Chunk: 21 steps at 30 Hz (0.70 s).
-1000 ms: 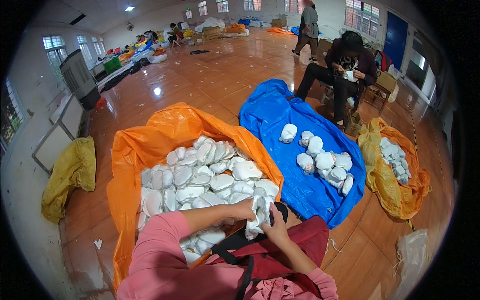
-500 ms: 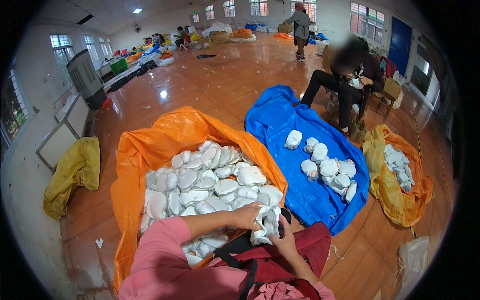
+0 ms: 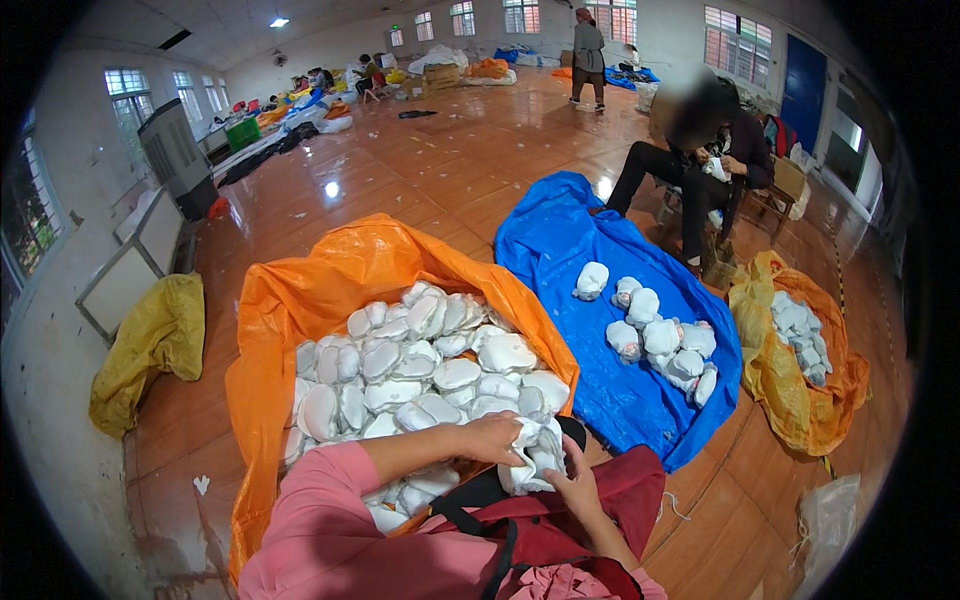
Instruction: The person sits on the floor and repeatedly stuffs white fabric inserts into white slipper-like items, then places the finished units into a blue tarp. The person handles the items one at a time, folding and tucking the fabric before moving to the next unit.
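Between my hands, above my lap, is a soft white padded cloth piece with a hollow opening. My left hand grips its left edge, thumb and fingers closed on the fabric. On the other side, my right hand pinches the right edge. Many similar white oval padded pieces lie heaped on an orange sheet just beyond my left forearm. To the right, a blue sheet carries several rounded white bundles. What lies inside the held piece cannot be made out.
A seated person handles a white piece beyond the blue sheet. At right stands a yellow-orange sack of pale pieces. A yellow sack rests by the left wall, near a grey air cooler. Another person stands far back.
My fingers have shifted on the white cloth piece, and its opening looks wider. The standing person at the back has moved left and turned. The view has shifted slightly.
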Each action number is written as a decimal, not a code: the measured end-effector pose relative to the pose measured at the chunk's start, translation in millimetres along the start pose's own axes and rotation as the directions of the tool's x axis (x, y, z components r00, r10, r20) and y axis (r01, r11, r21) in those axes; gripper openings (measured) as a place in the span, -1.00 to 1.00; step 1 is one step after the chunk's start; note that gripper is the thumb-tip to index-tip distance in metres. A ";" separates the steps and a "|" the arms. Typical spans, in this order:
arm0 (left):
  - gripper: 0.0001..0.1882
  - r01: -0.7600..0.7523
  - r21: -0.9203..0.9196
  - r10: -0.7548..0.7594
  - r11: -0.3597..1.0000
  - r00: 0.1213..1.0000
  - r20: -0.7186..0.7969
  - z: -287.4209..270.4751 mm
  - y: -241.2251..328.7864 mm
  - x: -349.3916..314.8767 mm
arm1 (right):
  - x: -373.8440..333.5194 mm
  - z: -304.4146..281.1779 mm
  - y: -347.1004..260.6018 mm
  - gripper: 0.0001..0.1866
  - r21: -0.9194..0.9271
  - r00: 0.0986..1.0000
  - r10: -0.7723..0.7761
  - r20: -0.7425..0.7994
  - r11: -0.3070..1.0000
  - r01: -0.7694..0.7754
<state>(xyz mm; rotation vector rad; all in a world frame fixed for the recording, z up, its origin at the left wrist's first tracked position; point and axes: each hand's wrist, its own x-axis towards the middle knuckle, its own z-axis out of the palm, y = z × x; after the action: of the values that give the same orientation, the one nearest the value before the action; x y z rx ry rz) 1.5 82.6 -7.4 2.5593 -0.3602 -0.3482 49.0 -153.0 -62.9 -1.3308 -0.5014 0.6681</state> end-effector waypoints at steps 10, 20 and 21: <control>-0.42 0.074 -0.490 0.008 0.869 0.987 0.162 -4.4 10.1 -5.7 | -8.1 -6.8 9.1 -0.22 -0.182 0.999 -0.010 -0.047 0.983 0.002; -0.32 0.266 0.145 -0.300 0.953 0.894 0.334 2.9 23.5 2.3 | -11.6 4.9 21.2 -0.32 -0.259 0.995 -0.057 -0.076 0.965 0.036; -0.30 0.261 0.113 -0.284 0.959 0.903 0.323 4.5 22.0 0.1 | -13.1 6.0 17.9 -0.32 -0.287 0.997 -0.049 -0.059 0.957 0.030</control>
<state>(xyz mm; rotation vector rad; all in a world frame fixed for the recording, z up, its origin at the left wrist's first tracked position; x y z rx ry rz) -3.8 62.4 0.6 2.6163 -0.1321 -0.9008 32.8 -156.1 -78.9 -1.6059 -0.5858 0.5300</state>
